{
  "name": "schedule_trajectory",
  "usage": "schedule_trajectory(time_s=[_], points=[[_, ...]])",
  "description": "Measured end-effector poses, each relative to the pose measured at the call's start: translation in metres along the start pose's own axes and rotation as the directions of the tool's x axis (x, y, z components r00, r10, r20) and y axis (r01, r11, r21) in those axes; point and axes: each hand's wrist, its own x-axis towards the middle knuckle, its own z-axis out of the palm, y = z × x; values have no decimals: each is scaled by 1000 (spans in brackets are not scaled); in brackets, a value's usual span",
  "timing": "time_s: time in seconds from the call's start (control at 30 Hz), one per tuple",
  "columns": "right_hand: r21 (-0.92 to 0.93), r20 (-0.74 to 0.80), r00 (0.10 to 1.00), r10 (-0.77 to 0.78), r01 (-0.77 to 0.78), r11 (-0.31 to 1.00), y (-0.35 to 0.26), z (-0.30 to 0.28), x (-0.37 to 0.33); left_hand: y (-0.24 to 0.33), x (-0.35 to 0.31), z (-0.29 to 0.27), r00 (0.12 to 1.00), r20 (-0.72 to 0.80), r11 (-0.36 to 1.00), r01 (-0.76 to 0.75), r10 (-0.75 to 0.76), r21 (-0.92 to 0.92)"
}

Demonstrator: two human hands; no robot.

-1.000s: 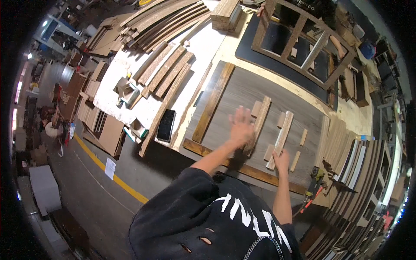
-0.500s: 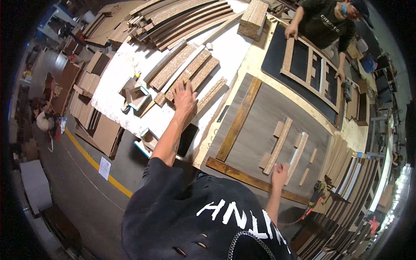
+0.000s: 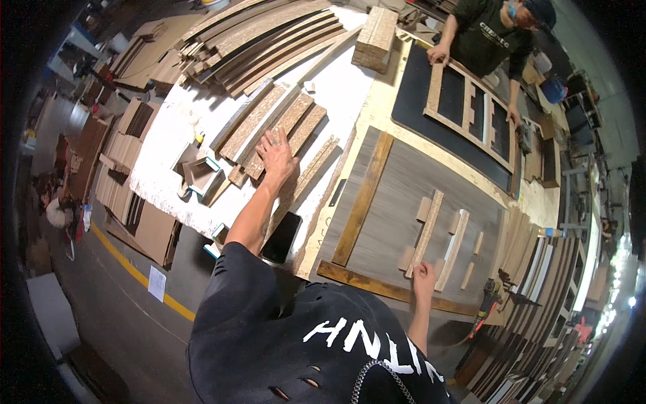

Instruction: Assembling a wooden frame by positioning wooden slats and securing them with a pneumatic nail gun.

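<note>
Two bare hands are positioned well apart over the work area. My left hand (image 3: 276,155) reaches forward with its fingers spread and lies across a row of particleboard strips (image 3: 250,128), touching the upper faces near the row's closer end; whether the fingertips grip an edge, I cannot tell. The row lies lengthwise on a white surface (image 3: 158,165), with one narrow strip (image 3: 315,168) apart to its right and a black phone (image 3: 282,237) below it, beside my forearm. My right hand (image 3: 423,275) is at the near edge of a grey wood-grain panel (image 3: 397,161), fingers curled at the lower end of a long particleboard strip (image 3: 426,232); I cannot tell whether they pinch it. Small blocks (image 3: 423,209) abut this strip on its left side. To its right lies a second strip (image 3: 453,249) with a white face, then two short, thin pieces (image 3: 478,242), set one above the other. Two brown bars border the panel: one bar (image 3: 363,198) along the left side, the other bar (image 3: 367,281) along the near edge. A green-and-black hand tool (image 3: 489,296) sits at the panel's lower right corner. Across the table, a co-worker (image 3: 488,44) has both hands on a slatted wooden frame (image 3: 434,89) above a dark panel (image 3: 409,101).
</note>
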Motion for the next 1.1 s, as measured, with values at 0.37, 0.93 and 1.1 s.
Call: schedule_trajectory(time_s=[0.37, 0.93, 1.1], points=[[146, -46, 986, 163, -155, 977, 10, -1, -8, 15, -5, 36, 982, -159, 994, -98, 103, 38], [107, 9, 1000, 27, -28, 994, 54, -1, -16, -79, 57, -28, 996, -86, 998, -8, 2, -63], [160, 118, 993, 2, -21, 987, -31, 1, -18, -44, 10, -67, 967, -114, 885, -253, 226, -392]])
